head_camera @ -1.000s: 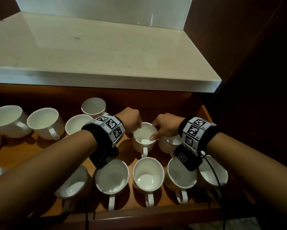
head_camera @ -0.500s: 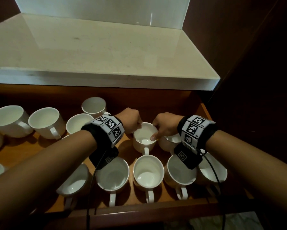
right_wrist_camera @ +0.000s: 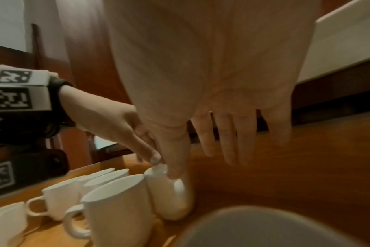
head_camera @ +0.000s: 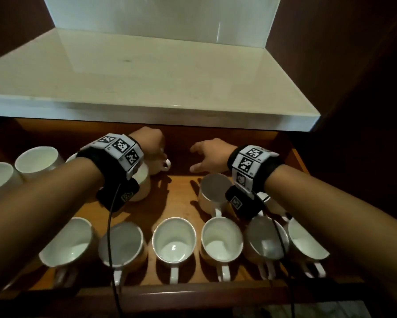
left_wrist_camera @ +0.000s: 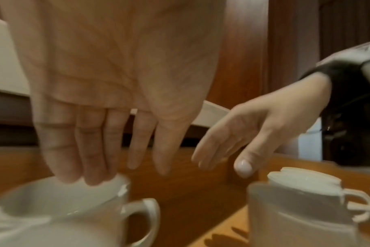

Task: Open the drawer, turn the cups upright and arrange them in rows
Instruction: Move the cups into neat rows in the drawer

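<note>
The wooden drawer (head_camera: 177, 198) stands pulled out and holds many white cups. Along its front edge runs a row of several upright cups (head_camera: 174, 239), handles toward me. Behind that row stands another upright cup (head_camera: 216, 196), partly under my right wrist. My left hand (head_camera: 154, 152) reaches to the back; its straight fingertips (left_wrist_camera: 95, 177) touch the rim of a back cup (left_wrist_camera: 53, 208) (right_wrist_camera: 169, 197), whose handle points right. My right hand (head_camera: 197, 159) (right_wrist_camera: 211, 158) hovers over bare drawer floor beside it, fingers spread and holding nothing.
More upright cups (head_camera: 38, 158) crowd the drawer's left side. A pale stone countertop (head_camera: 147, 72) overhangs the back of the drawer, close above my hands. Dark wood panels close in on the right. Bare floor lies between the two hands.
Both hands have let go of the middle cup they pinched and moved toward the back of the drawer. The left now touches a back cup; the right has spread its fingers.
</note>
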Motion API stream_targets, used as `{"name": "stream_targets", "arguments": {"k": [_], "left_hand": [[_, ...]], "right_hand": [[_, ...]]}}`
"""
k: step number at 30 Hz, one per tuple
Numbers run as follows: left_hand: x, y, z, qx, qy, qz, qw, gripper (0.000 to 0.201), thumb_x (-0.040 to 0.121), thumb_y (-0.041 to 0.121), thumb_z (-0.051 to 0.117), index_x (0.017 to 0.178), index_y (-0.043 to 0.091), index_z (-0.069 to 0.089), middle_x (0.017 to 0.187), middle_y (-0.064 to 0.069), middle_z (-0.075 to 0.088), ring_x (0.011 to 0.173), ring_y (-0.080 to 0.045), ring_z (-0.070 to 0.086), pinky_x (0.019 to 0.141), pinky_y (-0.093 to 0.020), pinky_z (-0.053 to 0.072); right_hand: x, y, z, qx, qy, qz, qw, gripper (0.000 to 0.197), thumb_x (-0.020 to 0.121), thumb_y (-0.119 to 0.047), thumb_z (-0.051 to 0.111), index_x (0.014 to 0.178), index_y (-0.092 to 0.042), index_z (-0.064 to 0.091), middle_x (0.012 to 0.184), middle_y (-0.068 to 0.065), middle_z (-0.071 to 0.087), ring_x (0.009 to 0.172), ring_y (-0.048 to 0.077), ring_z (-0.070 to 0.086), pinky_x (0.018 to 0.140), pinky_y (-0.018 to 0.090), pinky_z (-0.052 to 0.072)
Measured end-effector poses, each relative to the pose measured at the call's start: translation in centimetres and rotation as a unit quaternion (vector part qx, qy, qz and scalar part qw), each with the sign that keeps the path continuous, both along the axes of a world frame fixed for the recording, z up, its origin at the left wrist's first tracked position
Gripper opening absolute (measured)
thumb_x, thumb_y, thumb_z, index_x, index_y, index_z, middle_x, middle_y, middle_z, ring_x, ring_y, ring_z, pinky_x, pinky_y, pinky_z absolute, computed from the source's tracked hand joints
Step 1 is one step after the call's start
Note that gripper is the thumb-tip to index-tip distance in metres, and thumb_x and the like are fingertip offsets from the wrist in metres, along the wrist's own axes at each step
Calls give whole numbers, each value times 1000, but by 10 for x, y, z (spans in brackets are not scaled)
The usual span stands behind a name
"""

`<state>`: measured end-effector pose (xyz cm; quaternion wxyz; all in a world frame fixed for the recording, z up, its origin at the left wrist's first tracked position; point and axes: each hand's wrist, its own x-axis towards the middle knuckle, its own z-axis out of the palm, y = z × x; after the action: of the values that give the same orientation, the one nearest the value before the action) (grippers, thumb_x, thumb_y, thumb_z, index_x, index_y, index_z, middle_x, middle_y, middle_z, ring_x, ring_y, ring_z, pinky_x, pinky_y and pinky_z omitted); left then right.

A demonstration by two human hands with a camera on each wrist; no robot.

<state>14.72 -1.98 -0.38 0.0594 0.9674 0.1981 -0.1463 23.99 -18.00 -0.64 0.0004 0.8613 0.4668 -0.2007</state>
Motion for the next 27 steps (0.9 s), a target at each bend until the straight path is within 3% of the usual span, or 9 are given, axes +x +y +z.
{"name": "stream_targets", "arguments": {"k": [2,4,7,10,14,17,20,23,27], "left_hand": [[-14,12,-9,5,24,49,998,67,71,52,76,124,15,58,120,-10,62,108,-28,59,83,-33,50],[-28,21,-19,19,56,80,995,99,59,60,80,137,15,39,133,-13,45,122,-32,47,94,-40,47],[-41,32,-28,-6,58,76,995,118,50,61,84,141,13,27,134,-11,33,125,-34,43,99,-47,47],[-47,34,-25,-27,69,56,996,115,49,55,87,139,12,31,132,-14,36,118,-34,50,94,-44,51],[-50,35,-21,-31,72,40,996,111,48,56,87,134,11,34,127,-12,55,112,-31,57,89,-42,54],[-50,33,-24,-50,42,55,996,118,53,55,86,139,8,21,124,-13,57,108,-31,60,83,-39,55],[-50,23,-25,-60,29,47,997,114,58,56,81,139,11,15,117,-15,58,100,-31,61,77,-38,55],[-45,11,-25,-74,23,41,996,98,59,57,80,129,12,28,101,-8,54,89,-27,57,69,-35,52],[-32,-4,-30,-90,17,16,996,77,71,62,69,122,8,47,111,-9,59,98,-27,59,71,-34,47]], "right_hand": [[-15,23,-4,2,3,31,1000,64,90,-43,63,145,-18,42,142,5,51,128,25,49,96,30,43],[-30,43,-12,3,2,63,998,56,89,-40,64,138,-16,50,131,7,58,119,26,55,88,31,46],[-48,64,-19,-16,-10,102,995,43,90,-39,62,125,-13,60,117,8,65,105,27,61,80,31,49],[-57,71,-23,-16,-5,117,993,37,88,-38,63,116,-13,64,108,8,69,99,27,64,83,36,52],[-59,73,-22,-37,28,99,994,43,86,-47,64,115,-16,66,107,6,70,97,25,64,87,42,54],[-61,71,-19,-48,47,104,992,44,88,-48,63,122,-21,63,112,1,68,101,21,62,89,35,51],[-59,68,-20,-73,44,91,992,42,88,-46,63,120,-18,63,110,3,67,98,21,61,85,35,52],[-53,61,-20,-112,29,81,990,48,82,-52,67,115,-17,66,105,4,69,95,22,62,84,37,53],[-43,43,-16,-108,11,75,991,49,76,-53,73,111,-19,69,102,1,69,95,21,62,79,33,53]]}}
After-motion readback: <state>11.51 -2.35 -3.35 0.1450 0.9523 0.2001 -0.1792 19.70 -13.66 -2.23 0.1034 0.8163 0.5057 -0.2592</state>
